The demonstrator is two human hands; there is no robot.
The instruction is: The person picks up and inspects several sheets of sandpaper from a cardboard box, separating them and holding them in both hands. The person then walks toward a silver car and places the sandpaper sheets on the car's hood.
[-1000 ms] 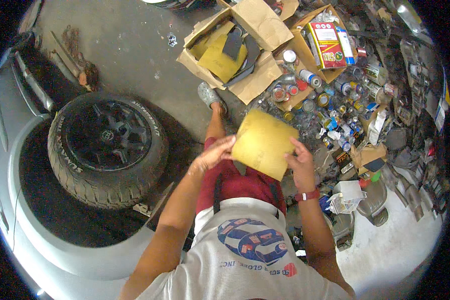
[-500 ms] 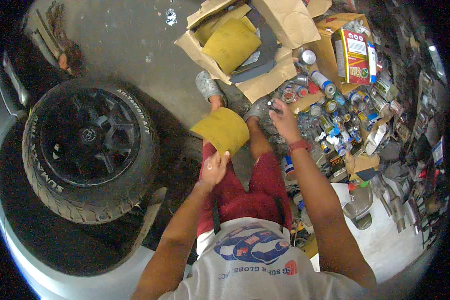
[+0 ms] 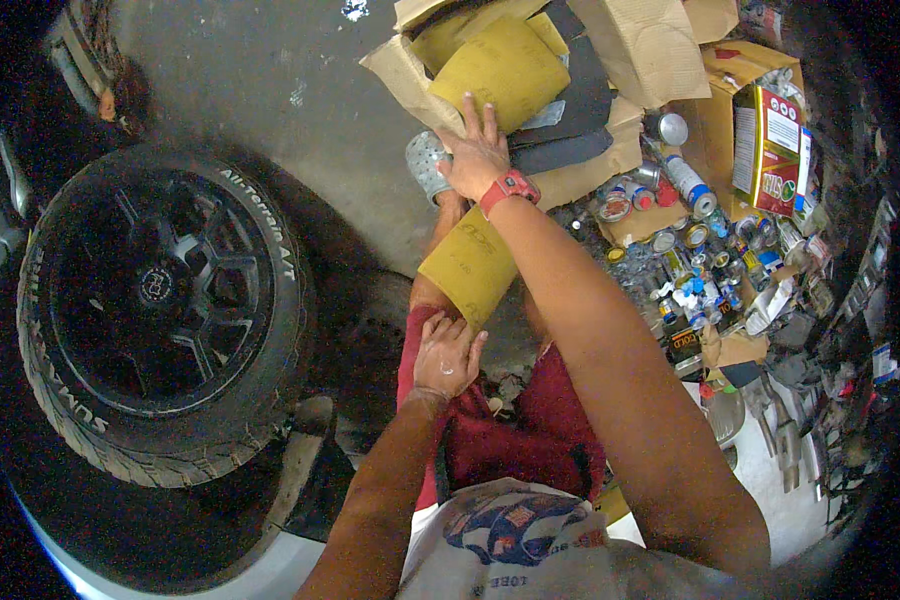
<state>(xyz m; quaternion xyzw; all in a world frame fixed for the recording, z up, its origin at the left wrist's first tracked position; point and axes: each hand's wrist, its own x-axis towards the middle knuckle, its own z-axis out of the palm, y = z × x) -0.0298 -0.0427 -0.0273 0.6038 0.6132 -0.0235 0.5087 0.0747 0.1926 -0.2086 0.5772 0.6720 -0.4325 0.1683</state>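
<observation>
My left hand (image 3: pixel 448 352) is closed on the near edge of a curved yellow sandpaper sheet (image 3: pixel 470 265), held over my left leg. Printing marks the sheet's upward face, and my right forearm passes over its right end. Further ahead, my right hand (image 3: pixel 478 158) reaches to an open cardboard box (image 3: pixel 398 75). Its fingers are stretched out and lie on the near edge of a second curved yellow sandpaper sheet (image 3: pixel 500 75). Dark grey sheets (image 3: pixel 560 150) lie under and beside that sheet in the box.
A large tyre on a black wheel (image 3: pixel 155 285) stands at the left, inside a car's wheel arch. At the right are cans and bottles (image 3: pixel 695 285), a red-and-white rectangular tin (image 3: pixel 770 150) and another carton (image 3: pixel 710 135). A grey clog (image 3: pixel 428 165) is on my left foot.
My right hand has moved left and forward from above the cans onto the sheet in the box. The sheet in my left hand has shifted slightly right.
</observation>
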